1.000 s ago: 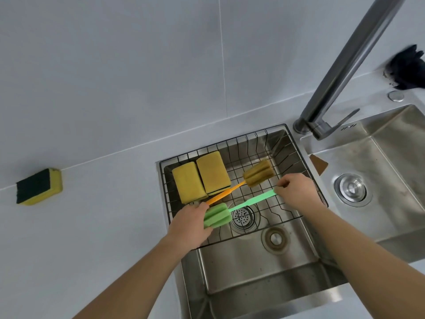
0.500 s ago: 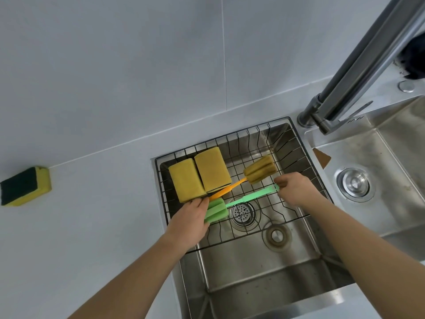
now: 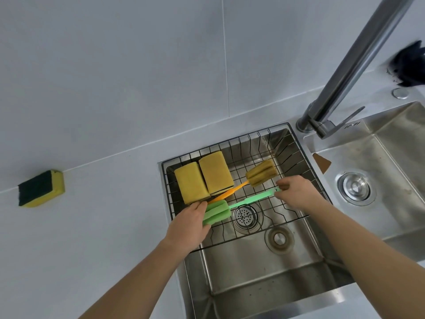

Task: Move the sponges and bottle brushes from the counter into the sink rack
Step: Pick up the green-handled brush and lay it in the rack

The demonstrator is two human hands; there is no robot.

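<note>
A black wire sink rack spans the back of the left basin. Two yellow sponges lie side by side in its left part. An orange bottle brush with a tan foam head lies across the rack. A green bottle brush lies low over the rack floor. My left hand grips its foam head, and my right hand pinches the end of its green handle. A yellow sponge with a dark green scouring side rests on the white counter at far left.
A tall steel faucet rises from behind the rack and leans to the upper right. Under the rack are a drain strainer and a round plug. A second basin lies to the right. A dark object sits at the far right.
Both hands have lowered the green brush slightly toward the rack floor. The view has shifted a little; the sponges and orange brush stay put.
</note>
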